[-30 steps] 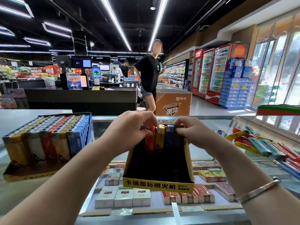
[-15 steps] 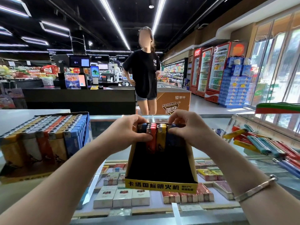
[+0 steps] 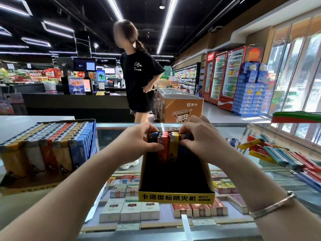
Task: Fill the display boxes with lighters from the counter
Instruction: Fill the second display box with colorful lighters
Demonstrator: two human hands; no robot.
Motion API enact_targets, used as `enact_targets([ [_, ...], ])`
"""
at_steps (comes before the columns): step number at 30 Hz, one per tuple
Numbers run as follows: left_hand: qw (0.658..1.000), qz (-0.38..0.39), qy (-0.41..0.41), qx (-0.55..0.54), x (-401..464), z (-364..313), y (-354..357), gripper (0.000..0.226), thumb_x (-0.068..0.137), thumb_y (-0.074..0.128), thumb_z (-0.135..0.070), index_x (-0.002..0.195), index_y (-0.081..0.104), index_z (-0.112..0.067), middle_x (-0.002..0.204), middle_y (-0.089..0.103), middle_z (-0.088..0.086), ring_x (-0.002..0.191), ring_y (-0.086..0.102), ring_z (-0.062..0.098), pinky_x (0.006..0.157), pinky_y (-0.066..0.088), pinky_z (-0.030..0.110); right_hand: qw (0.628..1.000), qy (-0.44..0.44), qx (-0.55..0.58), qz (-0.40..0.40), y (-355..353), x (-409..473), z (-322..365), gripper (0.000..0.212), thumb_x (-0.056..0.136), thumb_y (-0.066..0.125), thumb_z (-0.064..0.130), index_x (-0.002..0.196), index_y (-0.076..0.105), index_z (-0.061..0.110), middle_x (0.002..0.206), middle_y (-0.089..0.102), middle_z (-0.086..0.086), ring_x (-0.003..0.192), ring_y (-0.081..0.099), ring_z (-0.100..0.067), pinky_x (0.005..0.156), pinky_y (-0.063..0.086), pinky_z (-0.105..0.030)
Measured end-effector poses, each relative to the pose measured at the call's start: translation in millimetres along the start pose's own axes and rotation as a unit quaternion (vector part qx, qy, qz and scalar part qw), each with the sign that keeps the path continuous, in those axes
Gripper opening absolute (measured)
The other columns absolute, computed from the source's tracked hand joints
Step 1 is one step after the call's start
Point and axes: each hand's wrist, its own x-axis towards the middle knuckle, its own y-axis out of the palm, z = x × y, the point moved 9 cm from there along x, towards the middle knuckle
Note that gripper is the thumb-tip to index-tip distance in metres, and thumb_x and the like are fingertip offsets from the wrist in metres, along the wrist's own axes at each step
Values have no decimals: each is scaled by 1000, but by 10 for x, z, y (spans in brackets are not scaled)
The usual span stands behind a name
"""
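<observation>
A black display box with a yellow front lip (image 3: 176, 197) stands on the glass counter before me, mostly hollow. At its far end stands a short row of lighters (image 3: 168, 146): red, yellow and blue ones upright. My left hand (image 3: 139, 141) grips the left end of that row, thumb across the front. From the other side, my right hand (image 3: 199, 136) pinches the row's right end with curled fingers. A full box of lighters (image 3: 46, 145) sits to the left. Loose lighters (image 3: 271, 153) lie in a pile on the counter at the right.
Cigarette packs (image 3: 129, 213) show under the glass counter top (image 3: 234, 171). A person in a black T-shirt (image 3: 139, 80) walks just beyond the counter. A brown freezer chest (image 3: 180, 106), drink fridges (image 3: 225, 75) and a checkout desk (image 3: 76, 101) stand farther back.
Both hands have closed in tighter on the row of lighters at the box's far end. The person behind the counter has walked closer and turned to the left.
</observation>
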Motion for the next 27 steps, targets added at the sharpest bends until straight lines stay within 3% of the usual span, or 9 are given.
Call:
enact_targets([
  [5, 998, 35, -27, -39, -7, 25, 64, 38, 75, 74, -12, 102, 53, -30, 98, 63, 1, 86, 64, 13, 73, 56, 26, 997, 23, 71, 3, -48, -15, -54, 8, 83, 67, 23, 85, 59, 23, 80, 51, 12, 87, 42, -11, 74, 34, -27],
  [8, 992, 86, -63, -68, -33, 96, 140, 44, 78, 70, -6, 108, 48, -31, 105, 61, 2, 86, 66, 11, 60, 52, 18, 981, 47, 166, -93, -324, -7, -148, 11, 82, 68, 11, 80, 61, 19, 73, 57, 11, 69, 52, -7, 63, 40, -17],
  [11, 987, 105, -85, -93, -29, 149, 170, 45, 80, 66, -4, 112, 45, -27, 107, 63, 4, 89, 66, 11, 65, 53, 21, 925, 51, 304, -221, -658, -77, -228, 18, 82, 66, 5, 76, 62, 21, 62, 61, 11, 52, 53, -1, 51, 43, -13],
  [13, 983, 118, -95, -100, -24, 169, 210, 42, 79, 66, -3, 111, 47, -24, 110, 62, 4, 93, 65, 13, 71, 54, 23, 875, 39, 424, -228, -670, -88, -189, 20, 82, 63, 0, 78, 63, 20, 58, 64, 10, 46, 52, -3, 45, 45, -17],
  [14, 981, 130, -99, -103, -31, 168, 240, 42, 79, 66, -3, 110, 49, -24, 111, 61, 4, 93, 64, 12, 71, 53, 22, 869, 29, 446, -211, -627, -71, -114, 22, 82, 62, -2, 80, 64, 19, 60, 65, 10, 47, 54, -5, 47, 47, -18],
  [16, 975, 159, -102, -119, -51, 155, 302, 42, 77, 67, -3, 111, 51, -23, 116, 61, 3, 95, 63, 11, 74, 53, 21, 895, 13, 414, -167, -500, -27, 55, 28, 81, 63, -5, 85, 64, 22, 69, 67, 10, 55, 58, -6, 54, 51, -19],
  [20, 964, 196, -101, -150, -109, 109, 357, 57, 66, 69, -8, 118, 51, -19, 124, 58, 7, 112, 59, 21, 97, 47, 34, 950, -3, 286, -126, -345, 16, 241, 32, 81, 65, -2, 96, 63, 25, 88, 65, 12, 79, 63, -8, 75, 53, -22],
  [27, 967, 189, -108, -135, -109, 131, 401, 60, 69, 68, -7, 120, 43, -24, 121, 59, 5, 106, 63, 20, 92, 51, 39, 966, -35, 229, -113, -380, 16, 349, 26, 82, 63, -2, 100, 69, 15, 88, 59, 20, 85, 58, 1, 79, 44, -9],
])
